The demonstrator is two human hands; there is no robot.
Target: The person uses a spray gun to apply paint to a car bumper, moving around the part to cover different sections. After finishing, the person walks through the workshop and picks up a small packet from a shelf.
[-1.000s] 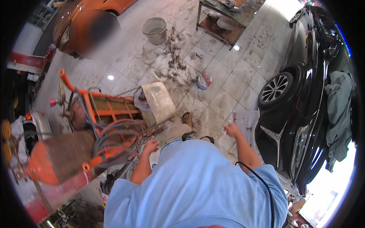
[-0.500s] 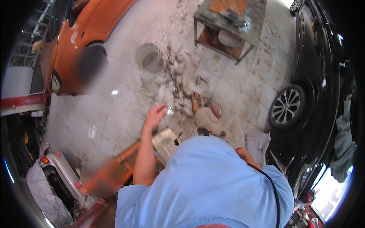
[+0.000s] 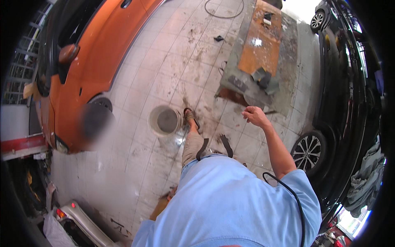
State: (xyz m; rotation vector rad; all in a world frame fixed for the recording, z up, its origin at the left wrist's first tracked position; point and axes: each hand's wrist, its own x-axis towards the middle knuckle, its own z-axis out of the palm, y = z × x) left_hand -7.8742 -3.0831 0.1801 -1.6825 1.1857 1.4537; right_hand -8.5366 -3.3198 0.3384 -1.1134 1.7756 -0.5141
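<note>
My right hand (image 3: 256,116) is out in front, just short of the near end of a worn work table (image 3: 291,57). Its fingers are loosely bent and slightly apart, and I see nothing in them. Only a sliver of my left hand (image 3: 173,192) shows past the blue shirt (image 3: 230,193); its fingers are hidden. On the table lie an orange-brown board (image 3: 260,45) and some dark crumpled pieces (image 3: 262,76). A pale bucket (image 3: 152,121) with grey contents stands left of my sandalled foot (image 3: 191,115).
An orange car (image 3: 98,45) stands on the left, a black car (image 3: 343,107) close on the right. A silver bumper (image 3: 84,222) lies at lower left. A hose loop (image 3: 224,16) and a black scrap (image 3: 218,38) lie on the dirty tiled floor (image 3: 135,99).
I have moved forward, so the bucket and table are nearer. My right hand has swung out ahead; my left has dropped back beside my body, mostly out of sight.
</note>
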